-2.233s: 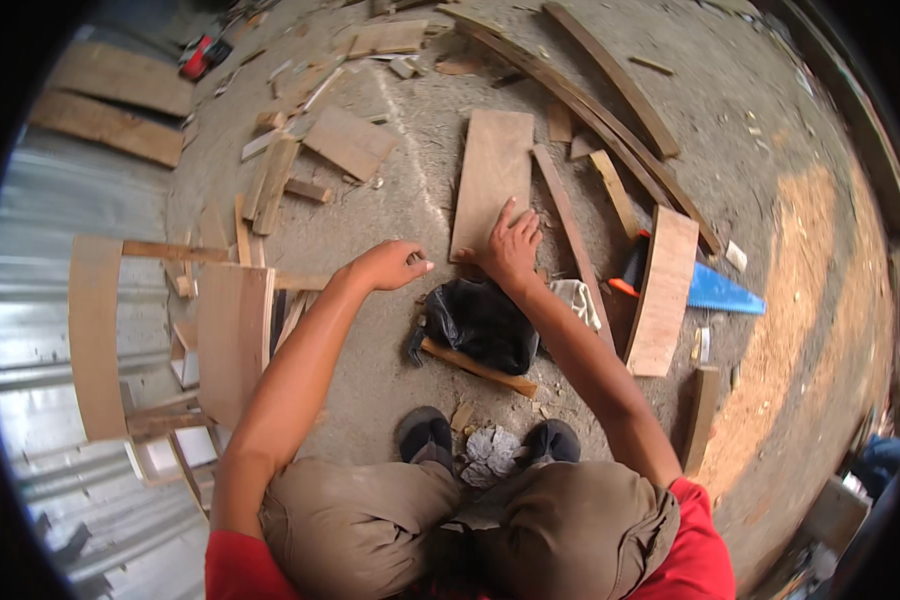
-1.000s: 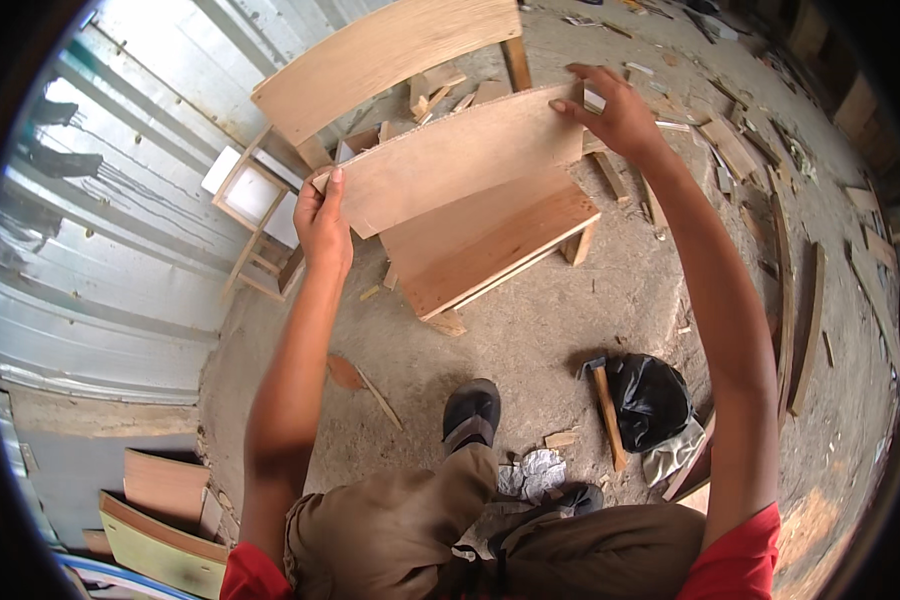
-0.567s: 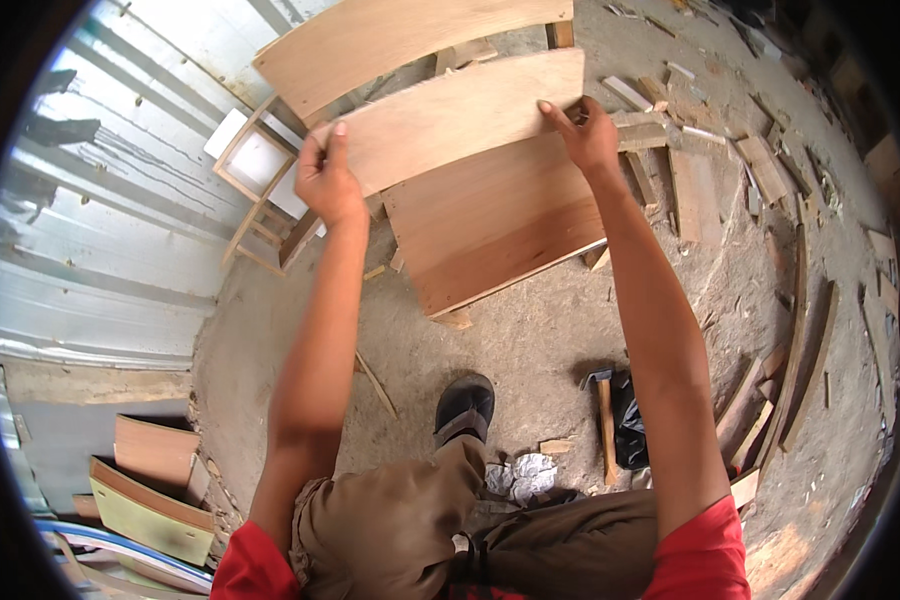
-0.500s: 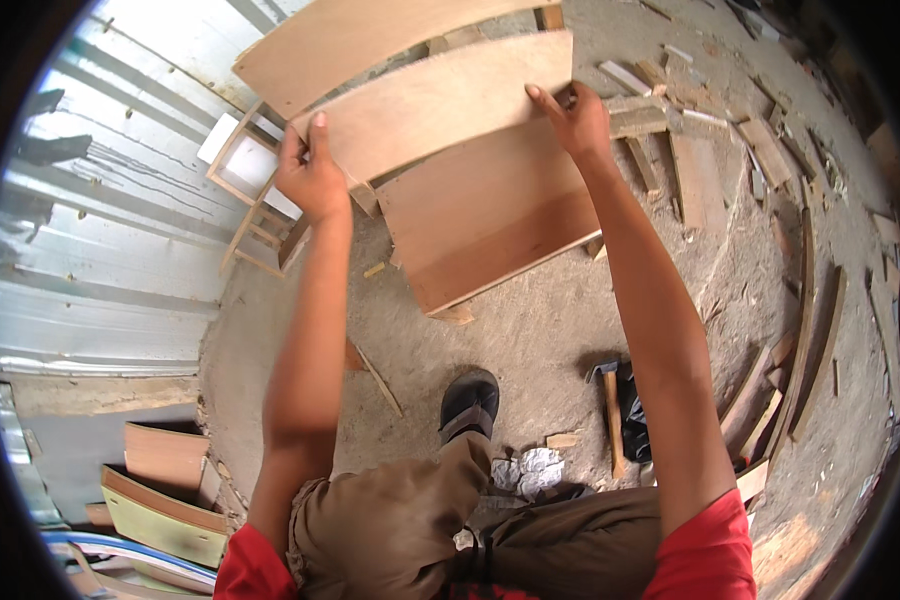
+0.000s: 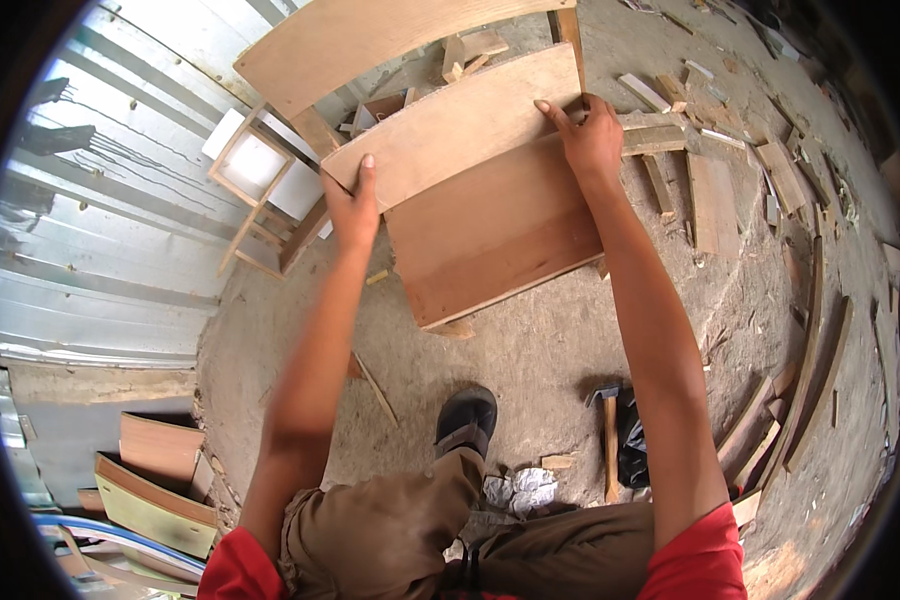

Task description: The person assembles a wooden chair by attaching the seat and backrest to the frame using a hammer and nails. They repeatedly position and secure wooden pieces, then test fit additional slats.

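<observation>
Head view: both hands gripped a plywood panel point(image 5: 455, 125) over the wooden frame point(image 5: 490, 235).
Left hand point(image 5: 353, 205): fingers clamped its left edge.
Right hand point(image 5: 590, 140): fingers pinched its right corner.
Risk: uneven grip might let it slide askew.

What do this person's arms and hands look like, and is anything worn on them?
Both forearms are bare, with no gloves, rings or watch visible on the left hand or the right hand. Short red sleeves cover only the upper arms, cut off at the picture's lower edge.

A hammer point(image 5: 609, 440) lies beside what looks like a black bag point(image 5: 632, 445), near crumpled paper point(image 5: 519, 490).
</observation>
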Demonstrator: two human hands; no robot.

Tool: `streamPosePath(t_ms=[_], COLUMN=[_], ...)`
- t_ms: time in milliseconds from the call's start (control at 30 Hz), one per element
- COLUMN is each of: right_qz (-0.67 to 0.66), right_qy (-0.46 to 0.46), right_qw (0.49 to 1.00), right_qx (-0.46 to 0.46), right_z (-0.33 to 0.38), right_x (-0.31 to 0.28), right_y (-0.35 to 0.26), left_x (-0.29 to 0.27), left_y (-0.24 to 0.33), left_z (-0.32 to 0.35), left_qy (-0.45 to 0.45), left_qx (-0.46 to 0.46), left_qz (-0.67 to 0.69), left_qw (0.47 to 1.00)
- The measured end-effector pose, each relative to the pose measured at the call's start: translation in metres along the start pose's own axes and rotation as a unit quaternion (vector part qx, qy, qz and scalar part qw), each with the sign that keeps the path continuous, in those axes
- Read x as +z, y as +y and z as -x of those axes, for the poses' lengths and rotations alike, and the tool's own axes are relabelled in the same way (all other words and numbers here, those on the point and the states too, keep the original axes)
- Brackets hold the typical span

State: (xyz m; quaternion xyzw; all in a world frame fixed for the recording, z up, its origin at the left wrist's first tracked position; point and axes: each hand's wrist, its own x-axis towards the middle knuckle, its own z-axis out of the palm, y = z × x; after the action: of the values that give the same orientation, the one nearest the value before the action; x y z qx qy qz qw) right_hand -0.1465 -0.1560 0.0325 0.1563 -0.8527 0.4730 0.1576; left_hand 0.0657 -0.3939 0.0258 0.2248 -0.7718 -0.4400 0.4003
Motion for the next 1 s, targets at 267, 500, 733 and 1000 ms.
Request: streamPosePath(t_ms=[267, 500, 733, 1000], right_qz=[-0.001, -0.029, -0.094, -0.118], right_qy=[0.055, 0.046, 0.045, 0.045], right_qw=[0.997, 0.998, 0.995, 0.992], right_qx=[-0.047, -0.017, 0.003, -0.002], right_z=[0.002, 0.004, 0.001, -0.005], right_x=[-0.015, -0.009, -0.002, -0.001], right_y=[-0.006, -0.013, -0.003, 0.004], left_x=[0.016, 0.003, 0.003, 0.016], left_y=[0.049, 0.04, 0.045, 0.043], left_z=[-0.006, -0.017, -0.019, -0.015], left_qy=[0.071, 0.078, 0.072, 0.093], left_qx=[0.103, 0.161, 0.161, 0.127], left_qz=[-0.024, -0.156, -0.165, -0.119], left_qw=[0.992, 0.971, 0.97, 0.98])
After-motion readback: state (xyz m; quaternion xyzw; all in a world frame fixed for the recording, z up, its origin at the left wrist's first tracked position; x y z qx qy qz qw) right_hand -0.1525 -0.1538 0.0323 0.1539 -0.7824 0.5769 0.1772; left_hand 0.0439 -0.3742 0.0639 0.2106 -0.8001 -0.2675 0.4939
